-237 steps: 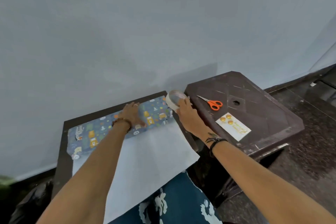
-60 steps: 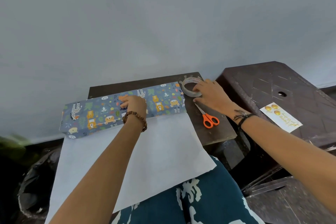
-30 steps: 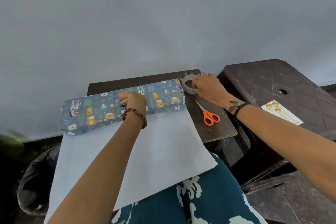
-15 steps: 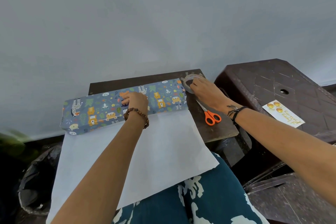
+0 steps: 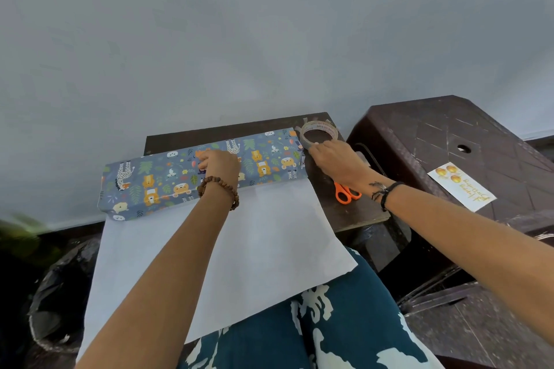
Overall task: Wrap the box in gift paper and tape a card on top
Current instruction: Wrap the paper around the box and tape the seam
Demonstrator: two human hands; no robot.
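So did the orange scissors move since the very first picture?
Yes. The scissors left the dark stool where the card lies, and now sit on the small table, under the right hand.

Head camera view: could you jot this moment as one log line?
left hand: presses paper onto box | right hand: at tape roll | scissors: on table | card: on stool, untaped

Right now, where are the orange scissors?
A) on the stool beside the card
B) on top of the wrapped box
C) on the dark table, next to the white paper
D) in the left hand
C: the orange scissors lie on the dark table, just right of the white paper and partly under the right hand's wrist.
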